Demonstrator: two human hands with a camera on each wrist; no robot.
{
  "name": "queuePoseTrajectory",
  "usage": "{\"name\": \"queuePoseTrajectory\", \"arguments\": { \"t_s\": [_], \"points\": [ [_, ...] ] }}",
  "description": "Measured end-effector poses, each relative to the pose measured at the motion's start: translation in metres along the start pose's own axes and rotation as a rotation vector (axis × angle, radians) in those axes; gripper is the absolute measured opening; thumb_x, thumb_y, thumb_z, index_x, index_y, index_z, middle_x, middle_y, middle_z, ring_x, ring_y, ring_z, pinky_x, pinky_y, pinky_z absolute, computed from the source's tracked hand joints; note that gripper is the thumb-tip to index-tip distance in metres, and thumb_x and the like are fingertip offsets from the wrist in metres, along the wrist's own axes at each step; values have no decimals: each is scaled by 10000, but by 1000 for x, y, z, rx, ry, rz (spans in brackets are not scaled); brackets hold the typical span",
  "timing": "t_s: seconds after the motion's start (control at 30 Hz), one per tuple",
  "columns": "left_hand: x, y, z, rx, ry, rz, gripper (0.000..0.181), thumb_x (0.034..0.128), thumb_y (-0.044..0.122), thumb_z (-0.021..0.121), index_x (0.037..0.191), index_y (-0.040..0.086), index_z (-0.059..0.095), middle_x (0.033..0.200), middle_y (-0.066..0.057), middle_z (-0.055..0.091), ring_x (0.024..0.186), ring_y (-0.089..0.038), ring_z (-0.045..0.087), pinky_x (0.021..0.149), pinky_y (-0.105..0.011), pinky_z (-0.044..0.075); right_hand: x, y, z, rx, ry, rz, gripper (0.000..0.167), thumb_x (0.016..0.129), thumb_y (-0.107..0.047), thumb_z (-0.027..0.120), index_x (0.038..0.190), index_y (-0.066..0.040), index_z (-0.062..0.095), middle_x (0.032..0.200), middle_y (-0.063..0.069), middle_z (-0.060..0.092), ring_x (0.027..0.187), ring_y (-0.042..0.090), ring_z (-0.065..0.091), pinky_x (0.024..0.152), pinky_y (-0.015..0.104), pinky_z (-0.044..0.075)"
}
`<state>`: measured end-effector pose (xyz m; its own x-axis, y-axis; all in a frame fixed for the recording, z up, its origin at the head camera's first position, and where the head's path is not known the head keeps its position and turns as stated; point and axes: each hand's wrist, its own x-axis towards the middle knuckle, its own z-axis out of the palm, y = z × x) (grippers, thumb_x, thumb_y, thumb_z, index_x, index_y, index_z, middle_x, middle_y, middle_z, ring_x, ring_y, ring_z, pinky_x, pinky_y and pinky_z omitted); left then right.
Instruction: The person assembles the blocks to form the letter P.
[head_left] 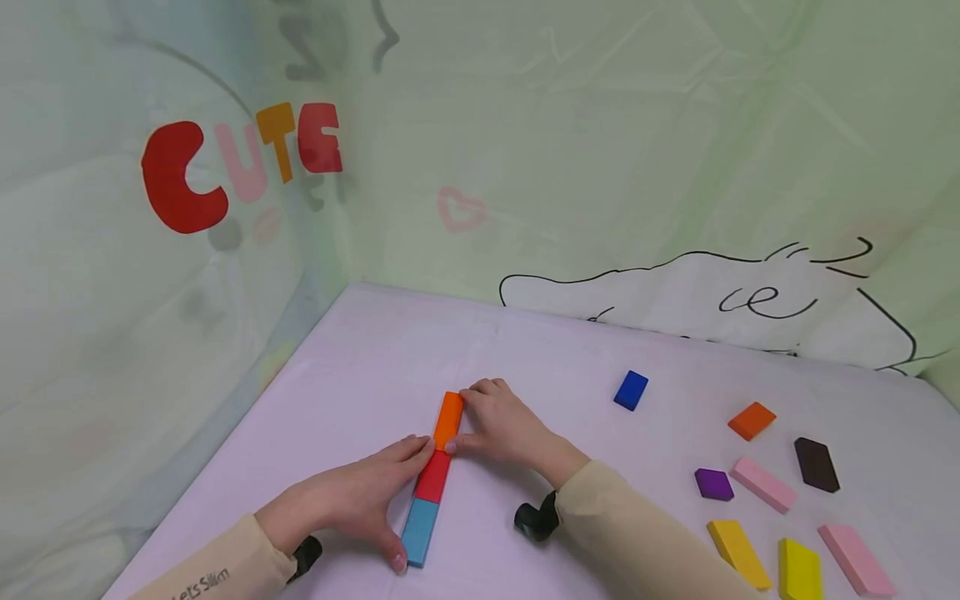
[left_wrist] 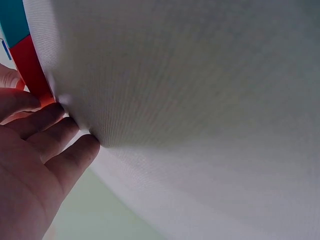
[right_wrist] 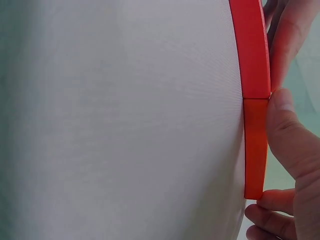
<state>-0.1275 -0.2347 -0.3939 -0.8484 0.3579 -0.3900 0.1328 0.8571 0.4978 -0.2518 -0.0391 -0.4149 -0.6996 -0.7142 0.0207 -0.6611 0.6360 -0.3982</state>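
Note:
In the head view, an orange block [head_left: 449, 421], a red block [head_left: 432, 476] and a light blue block [head_left: 421, 533] lie end to end in a straight row on the table. My right hand [head_left: 506, 425] holds the orange block, thumb by its near end and a fingertip at its far end. The right wrist view shows the orange block [right_wrist: 255, 150] meeting the red block [right_wrist: 252, 55]. Along the row's left side lies my left hand [head_left: 360, 492], its fingers extended to the red-orange joint. Its thumb is beside the light blue block's near end.
Right of the hands lie a dark blue block [head_left: 631, 390], another orange block [head_left: 752, 421], a dark brown block [head_left: 817, 464], a purple block [head_left: 714, 484], pink blocks [head_left: 763, 484] and yellow blocks [head_left: 738, 554]. Cloth walls [head_left: 600, 150] stand behind and left of the table [head_left: 315, 392].

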Motion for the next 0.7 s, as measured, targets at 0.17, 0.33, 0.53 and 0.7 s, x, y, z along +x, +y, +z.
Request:
{"name": "queuePoseTrajectory", "arguments": {
  "t_s": [0.17,0.33,0.53,0.7],
  "points": [
    [1,2,-1,4,-3,-10,1230,650,422,961,1624,110,276,1704,-63,234,1541,-269,281,1193,-501,395,-1,-2,-2,-7,-2,7,762,815,-421,856,1370,37,605,1338,207,616,1282,374,513,1118,478,473],
    [2,2,-1,-1,-4,-17,1233,646,412,966,1623,108,278,1704,-67,233,1545,-275,274,1198,-503,387,-1,-5,-4,-21,-14,25,759,810,-418,859,1364,38,611,1339,214,619,1280,386,514,1112,486,476],
    [1,4,-2,-16,-10,-32,1213,654,403,963,1620,112,290,1703,-59,240,1550,-273,273,1196,-507,390,1,-9,-5,-42,-27,34,743,810,-400,861,1348,52,619,1329,222,625,1258,391,527,1090,484,495],
    [3,4,-6,-29,40,-40,1064,699,362,946,1566,77,399,1635,-75,382,1492,-283,382,1181,-521,408,3,-10,-5,-42,-38,43,752,805,-410,866,1349,49,621,1333,221,622,1260,392,524,1085,476,501]
  ]
}}
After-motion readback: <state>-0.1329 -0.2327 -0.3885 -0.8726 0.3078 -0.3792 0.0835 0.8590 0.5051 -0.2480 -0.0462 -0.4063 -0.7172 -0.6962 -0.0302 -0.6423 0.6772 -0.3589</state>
